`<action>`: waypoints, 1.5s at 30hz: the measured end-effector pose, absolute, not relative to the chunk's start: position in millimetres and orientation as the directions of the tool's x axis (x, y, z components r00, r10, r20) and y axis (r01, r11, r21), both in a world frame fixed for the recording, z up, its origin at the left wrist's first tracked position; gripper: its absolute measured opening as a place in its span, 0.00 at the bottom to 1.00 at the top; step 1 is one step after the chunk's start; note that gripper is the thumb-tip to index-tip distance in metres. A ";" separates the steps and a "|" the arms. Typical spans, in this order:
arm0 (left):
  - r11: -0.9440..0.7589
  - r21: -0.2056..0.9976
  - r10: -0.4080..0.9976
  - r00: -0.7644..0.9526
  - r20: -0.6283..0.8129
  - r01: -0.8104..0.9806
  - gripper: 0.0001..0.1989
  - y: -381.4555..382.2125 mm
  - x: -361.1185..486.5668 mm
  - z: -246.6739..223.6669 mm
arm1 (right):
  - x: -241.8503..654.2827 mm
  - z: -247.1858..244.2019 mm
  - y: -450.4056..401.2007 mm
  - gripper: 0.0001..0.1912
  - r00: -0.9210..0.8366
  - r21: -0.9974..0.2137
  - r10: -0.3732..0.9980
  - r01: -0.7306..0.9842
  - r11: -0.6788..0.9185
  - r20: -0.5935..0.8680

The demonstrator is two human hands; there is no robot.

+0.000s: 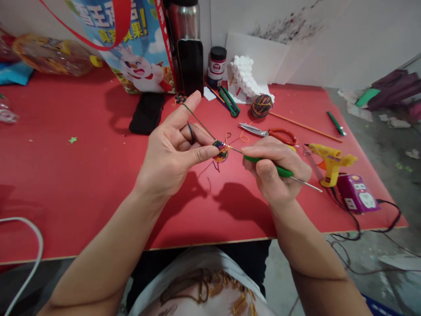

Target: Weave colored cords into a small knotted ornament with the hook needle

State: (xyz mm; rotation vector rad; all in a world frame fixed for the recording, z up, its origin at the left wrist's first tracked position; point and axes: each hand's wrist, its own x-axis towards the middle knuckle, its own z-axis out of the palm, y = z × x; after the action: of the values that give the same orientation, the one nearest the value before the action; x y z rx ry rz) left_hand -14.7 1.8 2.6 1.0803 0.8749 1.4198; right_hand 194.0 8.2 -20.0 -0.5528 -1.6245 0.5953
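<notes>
Over the tabletop (82, 175), between its front and back edges, the right hand (279, 169) has its grip closed around a green-handled hook (284, 171). The left grip — thumb and fingers of the left hand (171, 151) — pinches a small multicoloured crochet piece (222, 154), the hook's tip at its upper side. Farther off, toward the right edge, lie a glue gun (331, 159) and scissors (265, 133); nearer the back edge, a yarn ball (261, 106).

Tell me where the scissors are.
In the head view, the scissors lie right of centre on the red table, between the multicoloured yarn ball and the right hand.
</notes>
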 end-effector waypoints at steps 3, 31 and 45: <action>-0.145 0.940 0.986 0.028 0.162 -0.310 0.41 1.4 -14.8 3.2 | 197.3 -17.2 11.0 0.10 -0.141 -0.661 0.653 -0.013 0.750 0.744; -0.088 0.945 0.968 0.195 0.155 -0.314 0.39 -1.4 -11.2 4.8 | 209.0 -15.0 22.2 0.13 -0.280 -0.817 0.783 -0.361 0.451 0.556; -0.197 0.940 0.980 -0.081 0.181 -0.280 0.39 -11.2 6.2 0.0 | 163.1 -27.0 1.3 0.16 -0.112 -0.851 0.950 -0.484 0.204 0.291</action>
State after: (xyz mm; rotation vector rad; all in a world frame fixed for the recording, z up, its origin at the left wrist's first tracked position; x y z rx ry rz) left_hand 6.2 -11.2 0.0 1.0968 0.9303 1.5120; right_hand 163.1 1.3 -27.0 -0.5719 -1.0785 1.3344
